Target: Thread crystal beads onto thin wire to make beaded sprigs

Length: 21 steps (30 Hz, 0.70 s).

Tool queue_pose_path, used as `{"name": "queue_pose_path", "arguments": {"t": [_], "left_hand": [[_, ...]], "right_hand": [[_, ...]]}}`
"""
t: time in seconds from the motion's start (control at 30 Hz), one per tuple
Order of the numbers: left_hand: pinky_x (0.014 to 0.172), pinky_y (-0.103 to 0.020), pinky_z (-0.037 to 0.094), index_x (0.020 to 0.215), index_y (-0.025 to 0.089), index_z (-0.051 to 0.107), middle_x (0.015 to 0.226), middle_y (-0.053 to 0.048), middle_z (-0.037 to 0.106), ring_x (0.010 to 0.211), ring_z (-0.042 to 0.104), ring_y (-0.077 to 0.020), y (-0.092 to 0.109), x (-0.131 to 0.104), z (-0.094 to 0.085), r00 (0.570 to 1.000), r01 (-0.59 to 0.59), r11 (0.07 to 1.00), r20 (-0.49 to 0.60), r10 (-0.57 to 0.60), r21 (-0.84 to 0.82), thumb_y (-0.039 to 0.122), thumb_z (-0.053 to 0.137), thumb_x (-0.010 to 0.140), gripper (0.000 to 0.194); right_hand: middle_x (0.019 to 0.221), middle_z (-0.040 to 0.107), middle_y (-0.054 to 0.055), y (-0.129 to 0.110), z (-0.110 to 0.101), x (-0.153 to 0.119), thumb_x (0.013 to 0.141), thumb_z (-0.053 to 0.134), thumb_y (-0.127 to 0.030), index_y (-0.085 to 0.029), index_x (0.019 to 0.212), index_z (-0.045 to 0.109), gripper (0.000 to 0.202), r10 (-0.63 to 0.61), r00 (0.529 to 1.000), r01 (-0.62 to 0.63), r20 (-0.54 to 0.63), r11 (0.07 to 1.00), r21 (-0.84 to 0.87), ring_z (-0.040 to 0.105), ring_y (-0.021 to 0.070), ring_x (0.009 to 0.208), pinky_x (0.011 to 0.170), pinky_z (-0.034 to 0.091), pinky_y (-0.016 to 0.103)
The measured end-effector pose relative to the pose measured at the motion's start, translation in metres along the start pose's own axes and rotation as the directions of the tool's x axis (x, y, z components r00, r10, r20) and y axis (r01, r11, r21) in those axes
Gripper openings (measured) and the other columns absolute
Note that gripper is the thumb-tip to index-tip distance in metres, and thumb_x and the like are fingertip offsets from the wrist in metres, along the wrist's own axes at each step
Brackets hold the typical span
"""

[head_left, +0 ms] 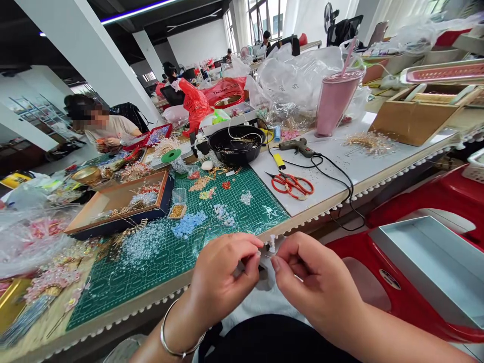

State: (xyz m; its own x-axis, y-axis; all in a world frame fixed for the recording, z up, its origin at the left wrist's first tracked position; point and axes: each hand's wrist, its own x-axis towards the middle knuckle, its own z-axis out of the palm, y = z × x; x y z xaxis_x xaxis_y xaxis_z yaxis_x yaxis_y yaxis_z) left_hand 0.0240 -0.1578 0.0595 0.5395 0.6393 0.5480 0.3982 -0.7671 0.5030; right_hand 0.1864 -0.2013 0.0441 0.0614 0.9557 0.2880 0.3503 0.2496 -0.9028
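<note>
Just past the table's front edge, my left hand and my right hand face each other, both closed in a pinch. Between the fingertips shows a small whitish beaded piece on what looks like thin wire; its exact shape is too small to tell. The inner fingers of both hands are curled and partly hidden. On the green cutting mat beyond lie light-blue petal-like pieces, clear pale beads and a small box of gold beads.
Red-handled scissors, a glue gun with its cord and a pink drink cup stand right of the mat. A black bowl and a shallow box lie behind. A pale tray rests on red stools. Another person sits across left.
</note>
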Motion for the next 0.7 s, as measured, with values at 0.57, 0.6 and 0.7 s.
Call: {"name": "queue_pose_path", "arguments": {"t": [0.57,0.6,0.7], "left_hand": [[0.077,-0.028,0.049,0.101,0.018,0.051,0.102,-0.005,0.067,0.09,0.063,-0.0153,0.001,-0.02,-0.015,0.987,-0.123,0.984,0.117,0.108,0.129,0.007,0.058,0.08,0.024],[0.077,-0.029,0.049,0.1,0.018,0.052,0.103,-0.006,0.067,0.09,0.063,-0.0163,0.0,-0.021,-0.015,0.985,-0.132,0.98,0.132,0.113,0.15,0.008,0.057,0.081,0.023],[0.08,-0.031,0.049,0.1,0.017,0.053,0.106,-0.006,0.066,0.092,0.061,-0.0177,-0.001,-0.023,-0.015,0.981,-0.12,0.979,0.169,0.091,0.168,0.009,0.057,0.082,0.02]], "right_hand": [[0.052,0.042,-0.005,-0.007,0.013,-0.01,0.083,0.051,-0.023,-0.023,0.067,0.047,0.017,0.047,0.991,-0.049,0.123,0.999,0.013,0.037,0.0103,0.046,0.043,0.029,0.024],[0.054,0.045,-0.004,-0.007,0.012,-0.01,0.085,0.051,-0.024,-0.023,0.069,0.049,0.016,0.065,0.986,-0.071,0.155,0.997,0.033,0.039,0.0108,0.048,0.044,0.031,0.023],[0.068,0.054,-0.002,-0.005,0.01,-0.009,0.089,0.048,-0.028,-0.024,0.078,0.055,0.014,0.126,0.962,-0.163,0.241,0.977,0.14,0.048,0.0125,0.062,0.055,0.039,0.022]]}}
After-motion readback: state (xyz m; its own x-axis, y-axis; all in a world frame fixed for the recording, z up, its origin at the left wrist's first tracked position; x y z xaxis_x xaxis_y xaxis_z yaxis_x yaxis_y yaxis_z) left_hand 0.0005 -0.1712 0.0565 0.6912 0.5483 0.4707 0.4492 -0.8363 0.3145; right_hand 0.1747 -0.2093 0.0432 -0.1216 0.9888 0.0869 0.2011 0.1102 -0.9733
